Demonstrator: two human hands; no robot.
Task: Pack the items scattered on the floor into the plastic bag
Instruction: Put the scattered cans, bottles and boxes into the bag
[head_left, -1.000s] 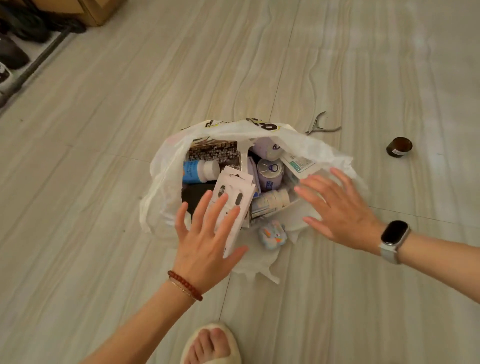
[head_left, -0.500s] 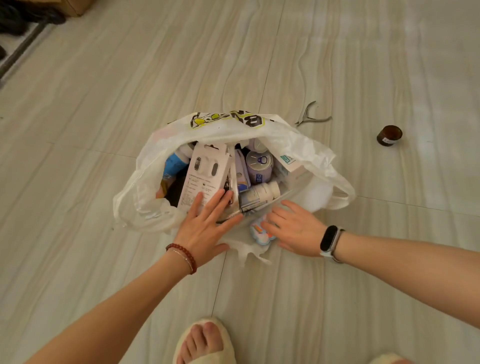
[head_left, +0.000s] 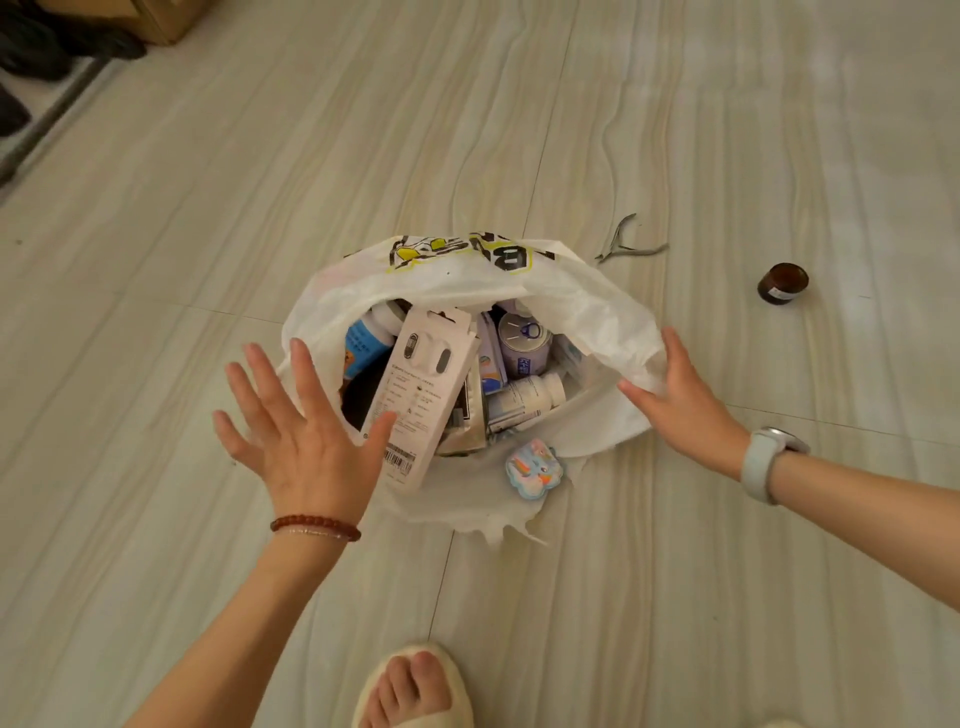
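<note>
White plastic bag (head_left: 582, 306) lies open on the floor (head_left: 156, 364), stuffed with boxes and bottles. Left hand (head_left: 306, 436) spread flat, grip empty, at bag's left edge. Right hand (head_left: 685, 400) pinches the bag's right rim. Nail nippers (head_left: 626, 247) and brown jar (head_left: 783, 283) lie loose beyond the bag.

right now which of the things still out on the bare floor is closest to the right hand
The metal cuticle nippers, lying just beyond the white plastic bag. The small brown glass jar sits farther out from the right hand.
</note>
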